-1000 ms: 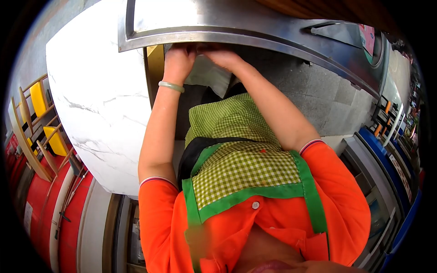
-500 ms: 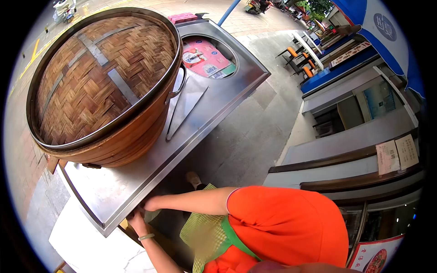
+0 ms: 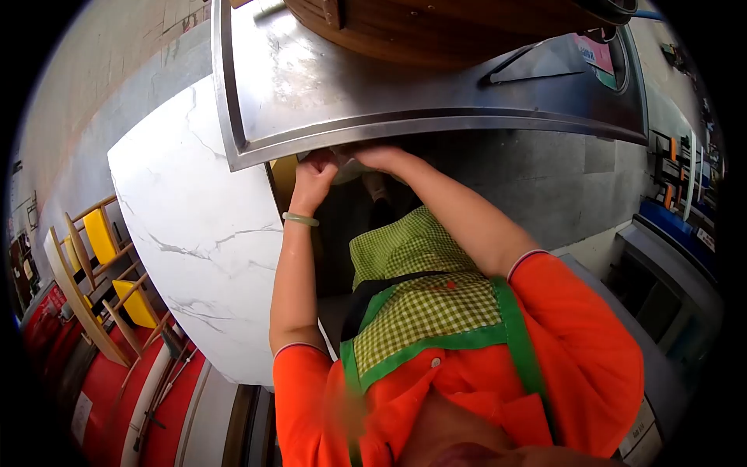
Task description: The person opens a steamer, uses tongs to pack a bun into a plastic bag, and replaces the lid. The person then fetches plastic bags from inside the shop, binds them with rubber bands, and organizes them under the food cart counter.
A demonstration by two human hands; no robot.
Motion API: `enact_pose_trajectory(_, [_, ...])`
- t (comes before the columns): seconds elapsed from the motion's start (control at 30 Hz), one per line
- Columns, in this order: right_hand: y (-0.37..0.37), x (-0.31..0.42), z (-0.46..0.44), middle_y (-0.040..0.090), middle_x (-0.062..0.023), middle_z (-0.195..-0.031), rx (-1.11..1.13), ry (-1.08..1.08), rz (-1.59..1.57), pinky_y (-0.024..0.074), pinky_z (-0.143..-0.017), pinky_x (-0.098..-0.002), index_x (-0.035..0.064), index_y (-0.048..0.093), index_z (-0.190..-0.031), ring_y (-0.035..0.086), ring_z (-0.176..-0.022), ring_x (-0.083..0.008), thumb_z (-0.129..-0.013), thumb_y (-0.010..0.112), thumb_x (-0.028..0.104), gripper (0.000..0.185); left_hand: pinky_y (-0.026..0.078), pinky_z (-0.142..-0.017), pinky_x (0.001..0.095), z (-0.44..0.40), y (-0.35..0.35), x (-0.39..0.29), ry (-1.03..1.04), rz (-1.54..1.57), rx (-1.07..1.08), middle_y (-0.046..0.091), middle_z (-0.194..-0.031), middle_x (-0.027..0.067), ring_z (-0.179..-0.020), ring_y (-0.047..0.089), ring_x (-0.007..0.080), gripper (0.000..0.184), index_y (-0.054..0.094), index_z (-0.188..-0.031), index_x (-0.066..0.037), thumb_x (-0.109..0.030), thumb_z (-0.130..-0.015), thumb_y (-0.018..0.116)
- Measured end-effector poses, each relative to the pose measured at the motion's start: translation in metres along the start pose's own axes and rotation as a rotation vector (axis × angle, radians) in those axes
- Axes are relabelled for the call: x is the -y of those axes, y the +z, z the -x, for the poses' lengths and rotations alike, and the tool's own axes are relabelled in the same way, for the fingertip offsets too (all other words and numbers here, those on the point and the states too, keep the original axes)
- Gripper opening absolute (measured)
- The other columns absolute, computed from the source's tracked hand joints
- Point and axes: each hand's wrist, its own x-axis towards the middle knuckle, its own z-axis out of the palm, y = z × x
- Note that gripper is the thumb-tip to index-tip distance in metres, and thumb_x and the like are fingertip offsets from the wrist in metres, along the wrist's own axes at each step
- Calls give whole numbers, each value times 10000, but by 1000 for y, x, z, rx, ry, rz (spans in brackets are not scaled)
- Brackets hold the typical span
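Note:
My left hand (image 3: 317, 173), with a pale green bangle (image 3: 300, 219) on its wrist, is just under the front edge of the steel counter (image 3: 327, 93). Its fingers are closed on something I cannot make out. Close to its right, my right hand (image 3: 378, 158) reaches under the same edge, its fingertips hidden. Between and below the hands shows part of a pale, thin, bag-like thing (image 3: 347, 170), mostly in shadow.
A large wooden steamer (image 3: 420, 31) and metal tongs (image 3: 537, 70) are on the steel counter. A white marbled tabletop (image 3: 202, 233) adjoins on the left. Yellow-and-wood chairs (image 3: 99, 235) stand beyond it.
The view swung up over the counter and steamer, then back down to my hands. Both hands stay together under the counter edge; less of the pale bag-like thing shows than a second ago.

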Motion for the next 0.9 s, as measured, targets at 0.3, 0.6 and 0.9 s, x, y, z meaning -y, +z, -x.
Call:
enact_pose_trajectory(0.3, [-3,-2,1,556,-179,-1279,91,-2,-31,404,-989,-377,21,558,-1231,527,-1142,-263,-893,512,234,402,428,-610,269,4,7,-20,53,229,-142,583,-705,18,-658,526,102,137,619,-815,23,-96,-790,558])
enact_pose_trajectory(0.6, [0,-15,-6,517,-176,-1332,103,-39,19,376,-1023,-392,42,522,-1285,489,-1200,-274,-895,510,230,432,372,-485,263,2,8,-17,-86,219,-63,550,-636,20,-527,483,92,134,589,-724,3,-106,-797,560])
enact_pose_trajectory(0.9, [-3,-9,-8,444,-165,-1405,159,45,77,341,-1058,-380,67,466,-1340,431,-1269,-268,-885,543,255,498,342,-504,266,-2,26,-28,-118,694,-210,507,-643,20,-535,418,101,29,564,-812,-30,-47,-789,568])
